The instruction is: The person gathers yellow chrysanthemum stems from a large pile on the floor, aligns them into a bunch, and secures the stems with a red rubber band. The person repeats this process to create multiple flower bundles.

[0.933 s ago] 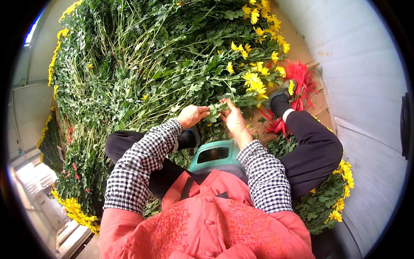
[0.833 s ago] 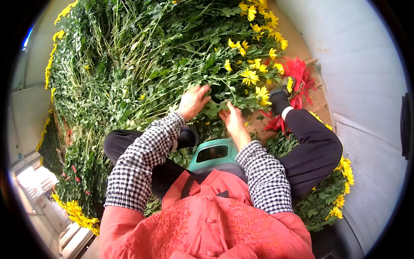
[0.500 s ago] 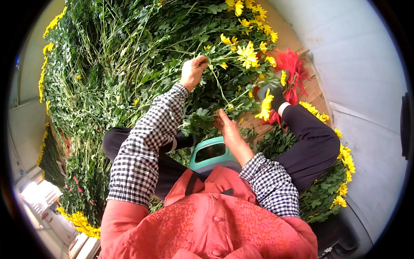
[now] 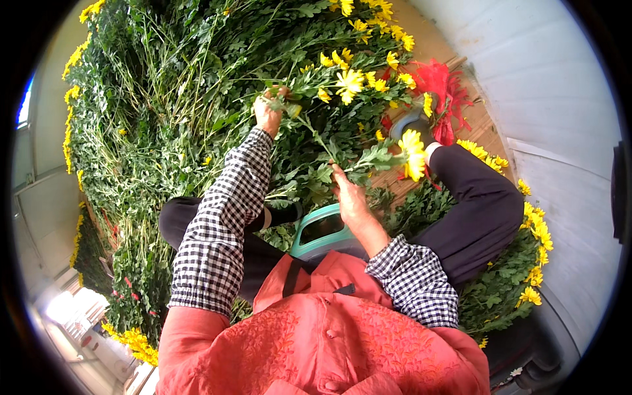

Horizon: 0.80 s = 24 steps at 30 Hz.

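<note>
A cut chrysanthemum (image 4: pixel 413 155) with one large yellow bloom and a leafy stem lies across my right hand (image 4: pixel 355 205). The thumb of that hand is up against the stem and leaves, and its other fingers are partly hidden beneath. My left hand (image 4: pixel 268 112), farther out and to the left, has its fingers closed around a chrysanthemum stem with a small greenish-yellow head at its fingertips. A thin pale stem slants from there toward my right hand. Below and around both hands spreads a thick pile of chrysanthemums (image 4: pixel 178 125), leafy green with yellow blooms at the edges.
My bent legs frame a teal-rimmed stool or container (image 4: pixel 320 225) before my body. Red netting (image 4: pixel 440 92) lies by my right foot on wooden boards (image 4: pixel 397 186). More chrysanthemums (image 4: pixel 503 296) fan out at the right. A pale wall (image 4: pixel 553 99) rises beyond.
My left hand has drawn left with the stem. The large yellow bloom at the right hand has shifted slightly right, and more of its leafy stem shows.
</note>
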Motion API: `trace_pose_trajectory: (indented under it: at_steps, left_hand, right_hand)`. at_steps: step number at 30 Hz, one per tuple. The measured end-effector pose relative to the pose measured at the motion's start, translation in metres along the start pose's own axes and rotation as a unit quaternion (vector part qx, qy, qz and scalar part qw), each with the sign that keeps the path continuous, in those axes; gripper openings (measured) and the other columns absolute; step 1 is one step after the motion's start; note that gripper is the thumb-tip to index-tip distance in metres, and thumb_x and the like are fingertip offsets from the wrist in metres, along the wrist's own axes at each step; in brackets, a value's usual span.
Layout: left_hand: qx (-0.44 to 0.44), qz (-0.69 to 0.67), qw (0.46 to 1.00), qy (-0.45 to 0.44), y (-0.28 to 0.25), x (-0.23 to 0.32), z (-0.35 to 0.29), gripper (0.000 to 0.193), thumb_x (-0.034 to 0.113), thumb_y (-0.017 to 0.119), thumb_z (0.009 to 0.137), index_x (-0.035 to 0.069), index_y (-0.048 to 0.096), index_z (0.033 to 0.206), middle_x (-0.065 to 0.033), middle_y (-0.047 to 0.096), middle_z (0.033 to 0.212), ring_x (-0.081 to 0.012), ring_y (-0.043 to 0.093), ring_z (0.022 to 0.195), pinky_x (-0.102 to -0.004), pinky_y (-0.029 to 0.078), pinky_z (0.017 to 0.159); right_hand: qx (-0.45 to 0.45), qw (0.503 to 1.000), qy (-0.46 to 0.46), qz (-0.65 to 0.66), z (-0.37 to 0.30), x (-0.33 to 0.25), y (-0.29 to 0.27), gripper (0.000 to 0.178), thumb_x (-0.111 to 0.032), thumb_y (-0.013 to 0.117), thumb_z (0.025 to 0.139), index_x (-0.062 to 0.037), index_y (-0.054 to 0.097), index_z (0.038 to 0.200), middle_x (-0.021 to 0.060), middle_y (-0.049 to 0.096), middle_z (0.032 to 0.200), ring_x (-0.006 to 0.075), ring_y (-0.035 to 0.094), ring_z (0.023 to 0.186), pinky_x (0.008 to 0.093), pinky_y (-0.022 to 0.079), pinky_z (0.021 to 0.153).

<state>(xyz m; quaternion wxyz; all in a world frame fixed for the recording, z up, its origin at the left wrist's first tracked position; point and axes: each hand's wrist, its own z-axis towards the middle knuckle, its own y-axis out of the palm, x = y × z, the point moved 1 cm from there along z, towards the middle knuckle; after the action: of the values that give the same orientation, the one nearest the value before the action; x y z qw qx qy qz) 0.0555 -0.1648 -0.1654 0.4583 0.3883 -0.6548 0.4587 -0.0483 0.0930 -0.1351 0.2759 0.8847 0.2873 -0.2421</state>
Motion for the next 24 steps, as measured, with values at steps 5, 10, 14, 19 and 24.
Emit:
trace_pose_trajectory:
  at_steps: [5,10,14,19,24]
  left_hand:
    - [-0.004,0.170,0.976,-0.135,-0.001,-0.009,-0.013,0.040,0.016,0.057,0.089,0.006,0.047,0.126,-0.0091,0.062,0.101,-0.0150,0.059,0.080,-0.0284,0.051,0.065]
    - [-0.236,-0.327,0.879,-0.254,0.024,0.086,-0.097,0.031,0.023,0.049,0.096,0.001,0.050,0.118,-0.0068,0.058,0.084,-0.0210,0.058,0.082,-0.0343,0.049,0.078]
    - [-0.187,-0.357,0.878,-0.257,-0.004,0.095,-0.120,0.027,0.026,0.044,0.100,0.003,0.056,0.109,0.0042,0.038,0.059,-0.0096,0.037,0.051,-0.0259,0.036,0.050]
    - [-0.440,0.559,0.699,-0.068,-0.094,0.104,-0.104,0.066,0.054,0.066,0.079,0.006,0.058,0.124,-0.0145,0.068,0.089,-0.0246,0.065,0.078,-0.0374,0.052,0.072]
    - [-0.267,0.441,0.849,0.119,-0.061,0.082,-0.052,0.048,0.038,0.056,0.090,0.002,0.056,0.122,-0.0175,0.060,0.109,-0.0310,0.060,0.097,-0.0412,0.047,0.086]
  right_hand:
    - [0.006,1.000,-0.004,0.028,0.007,-0.005,0.004,0.048,-0.042,0.071,0.081,-0.0154,0.063,0.120,0.0051,0.053,0.131,0.0183,0.042,0.126,0.0420,0.029,0.104]
    - [0.008,0.998,0.059,-0.020,0.002,-0.021,0.007,0.052,-0.043,0.070,0.082,-0.0125,0.059,0.123,0.0040,0.057,0.123,0.0175,0.049,0.115,0.0365,0.036,0.097]
    - [-0.066,0.997,-0.029,0.034,0.001,-0.023,0.001,0.043,-0.044,0.069,0.083,-0.0107,0.061,0.108,0.0002,0.060,0.097,0.0147,0.054,0.096,0.0331,0.040,0.089]
    - [0.007,0.988,-0.048,0.146,0.011,-0.039,-0.008,0.032,-0.037,0.062,0.090,-0.0059,0.061,0.100,-0.0042,0.046,0.067,0.0114,0.052,0.068,0.0291,0.044,0.070]
    - [-0.064,0.992,-0.007,0.110,0.001,-0.039,0.022,0.038,-0.038,0.056,0.094,-0.0044,0.057,0.110,-0.0062,0.035,0.063,0.0066,0.037,0.056,0.0257,0.042,0.062]
